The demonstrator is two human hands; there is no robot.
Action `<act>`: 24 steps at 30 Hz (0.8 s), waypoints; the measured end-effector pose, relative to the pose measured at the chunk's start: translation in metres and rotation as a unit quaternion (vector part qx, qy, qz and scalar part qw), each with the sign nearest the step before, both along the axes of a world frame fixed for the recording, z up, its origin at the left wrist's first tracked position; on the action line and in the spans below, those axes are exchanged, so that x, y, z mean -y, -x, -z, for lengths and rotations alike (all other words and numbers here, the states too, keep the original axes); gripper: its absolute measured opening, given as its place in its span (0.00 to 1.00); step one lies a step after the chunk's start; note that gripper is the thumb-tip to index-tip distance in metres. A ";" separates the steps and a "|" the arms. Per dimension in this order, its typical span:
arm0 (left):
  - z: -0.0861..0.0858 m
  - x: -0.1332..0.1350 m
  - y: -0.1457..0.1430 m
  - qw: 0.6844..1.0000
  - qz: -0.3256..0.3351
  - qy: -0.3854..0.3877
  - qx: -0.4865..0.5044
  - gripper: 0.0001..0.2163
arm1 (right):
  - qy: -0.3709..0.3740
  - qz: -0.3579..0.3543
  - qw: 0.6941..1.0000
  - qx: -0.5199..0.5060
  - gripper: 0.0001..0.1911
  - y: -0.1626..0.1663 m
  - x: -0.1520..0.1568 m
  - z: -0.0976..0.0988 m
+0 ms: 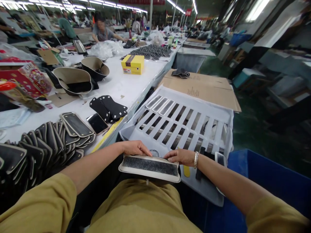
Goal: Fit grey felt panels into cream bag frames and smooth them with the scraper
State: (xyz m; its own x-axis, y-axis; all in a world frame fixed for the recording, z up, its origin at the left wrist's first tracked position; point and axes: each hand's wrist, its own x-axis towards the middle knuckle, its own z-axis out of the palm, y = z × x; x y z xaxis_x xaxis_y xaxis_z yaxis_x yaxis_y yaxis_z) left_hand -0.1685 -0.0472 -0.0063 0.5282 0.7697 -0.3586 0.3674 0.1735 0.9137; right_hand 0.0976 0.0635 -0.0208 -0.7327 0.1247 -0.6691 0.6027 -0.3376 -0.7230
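Note:
Close to my body is a black bag piece (149,166), with a cream-edged panel facing up and a dark, rough-looking strip along its middle. My left hand (136,148) grips its far edge left of centre, index finger stretched along the rim. At the far right edge, the curled fingers of my right hand (179,156) hold the same piece; their tips are partly hidden behind it. A small metal part shows below its near side. Just beyond, between the hands, lies a round clear object (154,153).
A grey slotted plastic tray (179,129) holds several white-edged panels (159,105). Left, on the white table, are stacked dark panels (46,142), a phone (97,123), black cut pieces (109,108), open bags (73,80) and a yellow box (132,64). A blue bin (262,181) stands right.

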 end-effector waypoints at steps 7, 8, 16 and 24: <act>0.003 -0.001 -0.005 0.999 0.016 -0.032 0.009 0.14 | 0.068 -0.013 0.998 -0.005 0.31 0.009 -0.001 0.011; 0.004 -0.001 -0.005 0.999 0.018 -0.037 0.009 0.14 | 0.064 -0.020 0.998 -0.005 0.32 0.010 -0.001 0.011; 0.007 -0.001 -0.001 0.997 0.043 -0.058 0.017 0.15 | -0.047 -0.103 0.993 -0.032 0.32 0.027 0.001 0.008; 0.005 0.003 -0.002 0.996 0.020 -0.083 0.007 0.16 | -0.164 -0.190 0.966 -0.064 0.28 0.039 -0.002 0.011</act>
State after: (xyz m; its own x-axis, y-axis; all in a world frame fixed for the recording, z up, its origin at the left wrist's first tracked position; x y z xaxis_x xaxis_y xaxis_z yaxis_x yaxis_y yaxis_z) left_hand -0.1663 -0.0499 -0.0117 0.5635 0.7965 -0.2191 0.3571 0.0043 0.9340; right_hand 0.0581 0.0650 -0.0317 -0.8411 0.0206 -0.5404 0.5370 0.1502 -0.8301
